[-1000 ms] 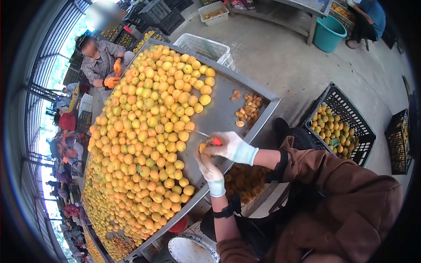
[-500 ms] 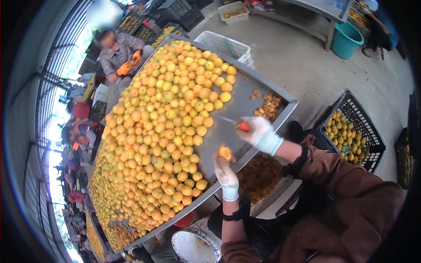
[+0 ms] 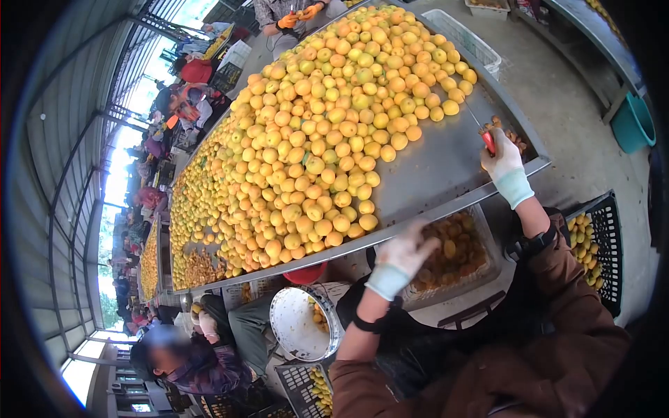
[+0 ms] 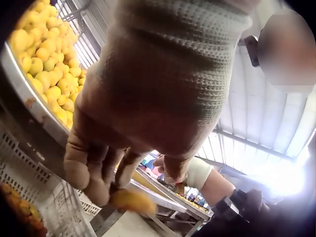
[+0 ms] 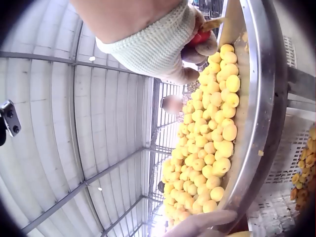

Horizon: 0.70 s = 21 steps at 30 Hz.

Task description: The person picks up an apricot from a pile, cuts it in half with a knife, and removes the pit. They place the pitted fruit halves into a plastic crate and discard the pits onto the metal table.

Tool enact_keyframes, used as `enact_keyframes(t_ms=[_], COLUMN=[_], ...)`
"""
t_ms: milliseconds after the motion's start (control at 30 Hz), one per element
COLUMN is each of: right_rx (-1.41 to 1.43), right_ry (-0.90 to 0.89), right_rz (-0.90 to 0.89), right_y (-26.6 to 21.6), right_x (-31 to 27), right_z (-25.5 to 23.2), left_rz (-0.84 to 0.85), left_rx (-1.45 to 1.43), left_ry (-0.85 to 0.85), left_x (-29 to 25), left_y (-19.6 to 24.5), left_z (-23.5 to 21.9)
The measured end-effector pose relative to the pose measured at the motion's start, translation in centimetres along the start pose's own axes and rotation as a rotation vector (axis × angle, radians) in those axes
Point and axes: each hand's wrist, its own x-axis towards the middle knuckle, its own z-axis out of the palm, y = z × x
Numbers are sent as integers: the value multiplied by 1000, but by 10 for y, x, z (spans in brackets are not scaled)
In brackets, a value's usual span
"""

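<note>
My gloved left hand (image 3: 403, 259) is past the table's near edge, over a white crate of halved apricots (image 3: 453, 247), its fingers fairly straight and blurred. Right at its fingertips in the left wrist view is a blurred orange apricot piece (image 4: 133, 201). At the table's right corner my gloved right hand (image 3: 503, 164) grips a red-handled knife (image 3: 488, 142), its thin blade pointing away over a small pile of brown pits (image 3: 516, 137). A brown piece (image 5: 212, 23) shows beside the red handle in the right wrist view. Whole apricots (image 3: 327, 132) are heaped across the metal table (image 3: 432, 171).
A white bucket (image 3: 296, 338) with some fruit stands below the table edge, near a seated person (image 3: 209, 366). Black crates of fruit (image 3: 610, 244) are on the floor at right. Across the table another person wears orange gloves (image 3: 287, 21). A raised metal rim (image 3: 446, 216) borders the table.
The hands have parted: the left, which held an opened apricot over the table, moved toward me over the crate; the right carried the knife to the pit pile. The head view turned left.
</note>
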Motion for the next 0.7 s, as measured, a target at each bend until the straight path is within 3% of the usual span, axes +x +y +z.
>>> enact_keyframes(t_ms=[33,100,133,167,200,267,333,533,633,700], right_rx=[20,6,-11,29,31,65,73,73,147,226], right_ry=[16,10,4,-32,-29,-164,-168,-177,-133,-204], right_rz=[-52,-126,-207,-248,-246,-242,-234,-255,-306,-224], right_y=[3,-1,-6,-15,-22,-36,-46,-50,-50,-57], right_x=[-2,-5,-7,-10,-13,-18,-24,-30,-33,-34], right_z=[4,7,9,7,5,0,2,10,14,10], left_rz=[9,-172,-116,-214,-347,-407,-654,-641,-625,-444], left_rx=[-24,80,206,401,578,737,844,872,731,518], left_ry=[174,428,614,675,670,626,423,394,502,765], left_x=[-3,-2,10,20,32,55,75,95,81,69], left_y=[-11,-33,-70,-90,-110,-133,-140,-156,-134,-115], left_z=[-15,-53,-67,-88,-105,-123,-127,-119,-124,-121])
